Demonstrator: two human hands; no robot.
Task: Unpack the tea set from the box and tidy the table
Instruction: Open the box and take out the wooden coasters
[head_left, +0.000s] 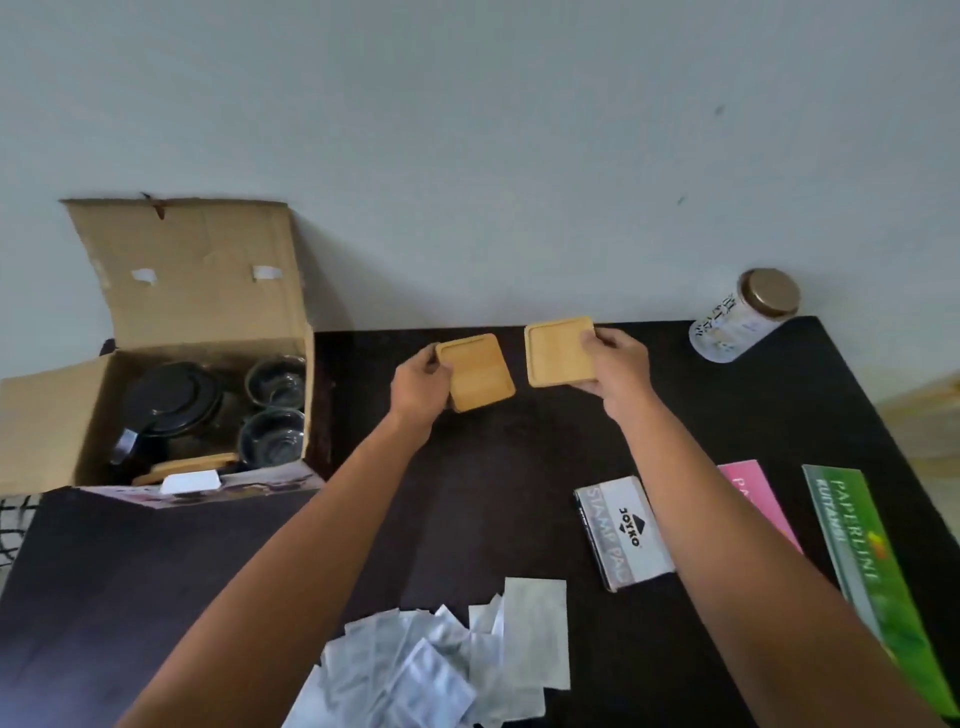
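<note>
An open cardboard box (197, 291) stands at the table's far left. Inside it are a black teapot (169, 397), two dark glass cups (275, 382) and a wooden coaster (187, 467) near its front wall. My left hand (418, 387) grips a small stack of square wooden coasters (480, 374) over the far middle of the dark table (156, 571). My right hand (615, 366) holds one single wooden coaster (553, 353) just to the right of that stack, a small gap between them.
A glass jar with a bronze lid (743, 317) stands at the far right. A stamp pad box (621, 530), a pink booklet (753, 493) and a green booklet (872, 566) lie at the right. Several white paper packets (447, 660) are piled at the near edge.
</note>
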